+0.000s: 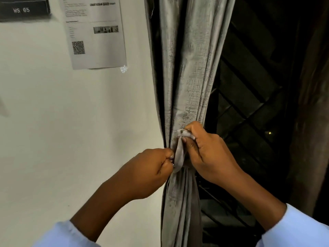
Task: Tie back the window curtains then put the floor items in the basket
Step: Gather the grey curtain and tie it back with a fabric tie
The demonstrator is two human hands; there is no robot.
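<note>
A grey textured curtain hangs gathered into a narrow bunch at the left side of a dark window. A grey fabric tie-back strip wraps around the bunch at its narrowest point. My left hand pinches the lower part of the strip from the left, fingers closed. My right hand grips the strip's upper end against the curtain from the right. No floor, floor items or basket are in view.
A white wall fills the left half, with a printed sheet bearing a QR code and a dark "WS 05" sign. A dark window with diagonal metal bars lies behind the curtain. A brownish curtain hangs at the far right.
</note>
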